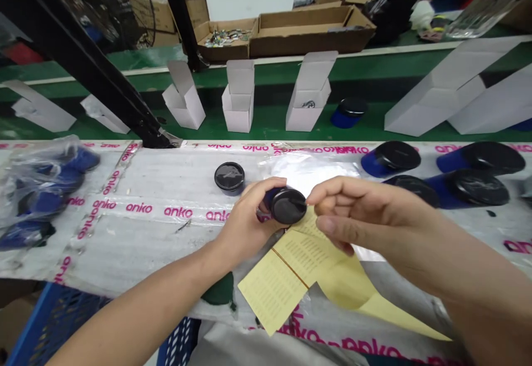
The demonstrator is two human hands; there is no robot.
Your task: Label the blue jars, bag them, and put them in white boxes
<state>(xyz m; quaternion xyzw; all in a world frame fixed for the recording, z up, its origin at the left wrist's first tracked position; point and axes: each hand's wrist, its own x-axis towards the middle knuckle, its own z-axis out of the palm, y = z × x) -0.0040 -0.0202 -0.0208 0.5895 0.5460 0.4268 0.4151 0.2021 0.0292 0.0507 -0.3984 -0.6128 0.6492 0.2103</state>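
Observation:
My left hand (245,216) is wrapped round a small dark blue cylinder with a glossy black top (288,206), tilted toward me. Close against its right edge, the thumb and fingers of my right hand (353,213) are drawn together. A yellow sheet of printed labels (291,266) hangs from beneath the right hand's fingers, its long tail curling to the right. Whether a single loose label sits between my right fingertips is too small to make out. Left of my hands, another black-topped cylinder (229,177) stands on the wrapped table.
More blue cylinders (390,158) stand at the right, and bagged ones (50,188) lie at the left. Open white boxes (238,102) line the green belt (266,127) behind. A black post (103,77) slants across the left. Below the table edge is a blue crate (54,321).

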